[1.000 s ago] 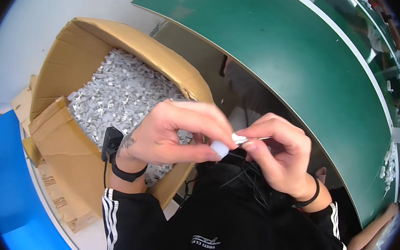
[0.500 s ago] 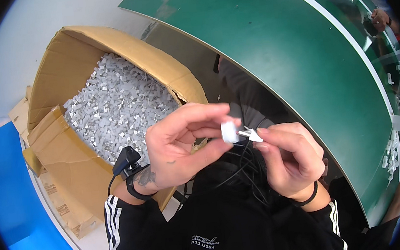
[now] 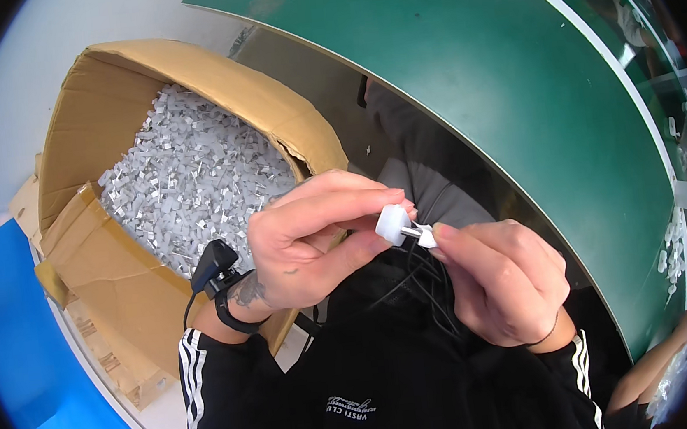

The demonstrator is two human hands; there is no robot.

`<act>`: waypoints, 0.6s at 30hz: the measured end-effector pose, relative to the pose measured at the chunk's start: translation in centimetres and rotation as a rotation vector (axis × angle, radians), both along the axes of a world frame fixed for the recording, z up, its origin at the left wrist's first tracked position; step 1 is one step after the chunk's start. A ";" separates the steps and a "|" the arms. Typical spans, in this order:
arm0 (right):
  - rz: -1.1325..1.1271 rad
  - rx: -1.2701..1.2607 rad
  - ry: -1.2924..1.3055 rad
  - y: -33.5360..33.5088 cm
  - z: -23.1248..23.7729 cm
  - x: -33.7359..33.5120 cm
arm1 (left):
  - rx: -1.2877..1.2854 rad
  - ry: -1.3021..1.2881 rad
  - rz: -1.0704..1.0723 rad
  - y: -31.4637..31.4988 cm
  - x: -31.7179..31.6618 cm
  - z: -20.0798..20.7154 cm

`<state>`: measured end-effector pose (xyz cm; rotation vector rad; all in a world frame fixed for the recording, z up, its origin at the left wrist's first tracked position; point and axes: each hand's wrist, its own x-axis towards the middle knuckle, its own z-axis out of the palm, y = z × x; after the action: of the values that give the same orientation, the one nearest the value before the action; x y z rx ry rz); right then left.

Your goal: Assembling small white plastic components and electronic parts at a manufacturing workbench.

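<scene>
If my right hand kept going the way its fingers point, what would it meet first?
Probably the small white part pinched in the left hand: the right hand points up-left, holding a metal piece against it. Depth is hard to judge.

Both hands meet close before the chest: the left hand (image 3: 313,238) curls with thumb and forefinger pinched, the right hand (image 3: 499,282) pinches opposite.

Both hands (image 3: 410,262) meet above the lap, hemmed on the right by the green surface (image 3: 513,90) edge and on the left by the open cardboard box (image 3: 119,286) of small white parts (image 3: 191,179), with open room above them.
</scene>
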<state>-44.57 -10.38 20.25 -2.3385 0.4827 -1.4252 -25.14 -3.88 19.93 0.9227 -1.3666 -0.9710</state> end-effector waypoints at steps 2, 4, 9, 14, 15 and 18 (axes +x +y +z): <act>0.000 -0.032 0.016 0.0 0.0 -0.2 | 0.018 -0.053 -0.010 0.0 0.2 0.1; -0.011 -0.031 0.040 0.2 0.3 -0.2 | -0.008 -0.085 -0.025 0.0 0.4 -0.1; -0.064 -0.037 -0.024 1.0 -0.4 0.1 | -0.082 -0.146 -0.042 -0.1 0.1 -0.8; 0.037 0.108 -0.004 0.6 -0.5 -0.6 | -0.047 0.007 -0.024 -0.2 -0.3 -1.5; 0.057 0.290 -0.018 0.6 0.1 -0.9 | -0.052 0.008 -0.023 -0.1 -0.3 -1.5; 0.152 0.691 0.017 0.6 0.5 -1.8 | -0.111 -0.097 0.017 -0.2 -0.3 -0.9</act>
<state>-46.39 -9.80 20.74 -1.7832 0.6589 -0.9617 -25.42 -4.04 19.05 0.9060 -1.4769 -0.8378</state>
